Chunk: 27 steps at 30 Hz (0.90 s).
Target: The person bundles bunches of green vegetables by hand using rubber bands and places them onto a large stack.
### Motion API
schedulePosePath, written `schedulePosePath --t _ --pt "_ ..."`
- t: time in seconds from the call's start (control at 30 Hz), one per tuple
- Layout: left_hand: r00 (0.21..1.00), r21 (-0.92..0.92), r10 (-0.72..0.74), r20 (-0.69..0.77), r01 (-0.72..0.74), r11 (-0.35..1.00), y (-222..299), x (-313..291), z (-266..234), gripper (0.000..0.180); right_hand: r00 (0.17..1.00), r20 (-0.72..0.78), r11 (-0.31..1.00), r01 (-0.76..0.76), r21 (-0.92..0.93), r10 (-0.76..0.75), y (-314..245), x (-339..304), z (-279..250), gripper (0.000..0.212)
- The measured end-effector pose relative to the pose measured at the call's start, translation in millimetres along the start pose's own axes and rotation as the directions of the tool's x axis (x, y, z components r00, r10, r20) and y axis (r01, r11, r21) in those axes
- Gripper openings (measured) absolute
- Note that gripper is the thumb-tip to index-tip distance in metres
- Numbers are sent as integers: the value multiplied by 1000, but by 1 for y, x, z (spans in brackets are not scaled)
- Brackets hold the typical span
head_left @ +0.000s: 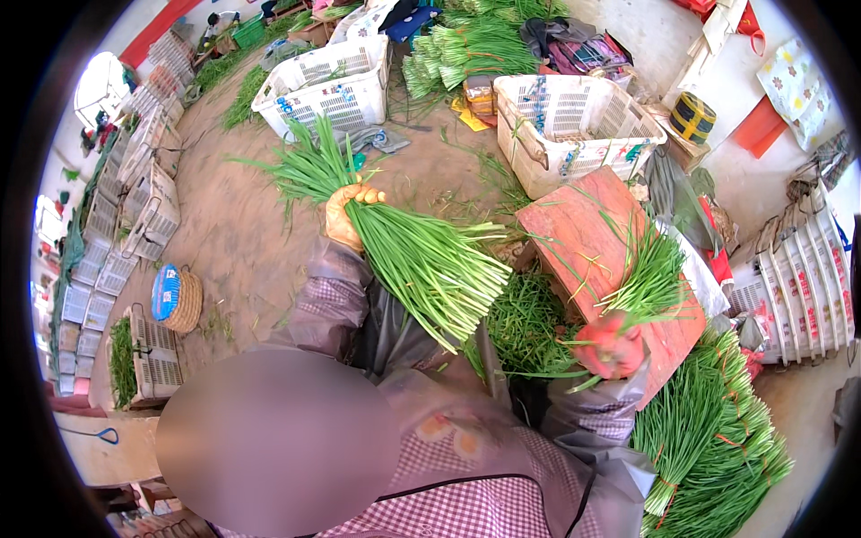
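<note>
A large bunch of garlic chives (430,264), green leaves at one end and pale cut stems at the other, is gripped round its middle by my left hand (343,218) in a yellowish glove. The bunch is held up in front of me, its pale ends pointing right. My right hand (613,346), in a red-orange glove, is blurred at the near edge of a reddish wooden board (574,220). Touching or just beside it is a smaller heap of loose chives (655,273) on the board. Motion blur hides how its fingers are set.
Tied chive bundles (708,430) are stacked at the near right. Loose green trimmings (529,327) lie below the board. Two white plastic crates, one right (574,166) and one left (336,85), stand beyond. A woven basket (184,300) sits left, and stacked crates (789,287) line the right.
</note>
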State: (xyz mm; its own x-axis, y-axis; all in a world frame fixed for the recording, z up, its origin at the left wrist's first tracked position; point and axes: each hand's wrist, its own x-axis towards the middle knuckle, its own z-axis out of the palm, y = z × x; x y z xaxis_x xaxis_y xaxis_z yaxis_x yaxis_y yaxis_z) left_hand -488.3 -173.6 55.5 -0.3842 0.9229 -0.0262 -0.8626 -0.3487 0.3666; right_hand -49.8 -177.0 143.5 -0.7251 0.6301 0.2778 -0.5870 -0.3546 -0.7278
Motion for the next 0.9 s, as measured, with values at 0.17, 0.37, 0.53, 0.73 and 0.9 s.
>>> schedulePosePath --t 0.17,0.37,0.53,0.73,0.9 --pt "999 3 8 -50 -7 1000 -6 -4 8 10 818 -312 378 -517 -768 484 64 54 14 40" --pt "999 47 0 -53 2 999 -11 -3 11 10 907 -45 -135 13 -991 418 127 84 6 56" --pt "996 39 -16 -85 20 999 -8 -3 9 8 922 62 -199 148 -969 383 138 78 -5 66" --pt "996 138 -30 -79 41 990 -18 -1 18 9 872 -106 -270 31 -962 477 146 83 -4 52" --pt "986 163 -14 -168 42 986 -15 -3 14 13 900 -100 -5 -108 -994 425 130 81 -5 42"
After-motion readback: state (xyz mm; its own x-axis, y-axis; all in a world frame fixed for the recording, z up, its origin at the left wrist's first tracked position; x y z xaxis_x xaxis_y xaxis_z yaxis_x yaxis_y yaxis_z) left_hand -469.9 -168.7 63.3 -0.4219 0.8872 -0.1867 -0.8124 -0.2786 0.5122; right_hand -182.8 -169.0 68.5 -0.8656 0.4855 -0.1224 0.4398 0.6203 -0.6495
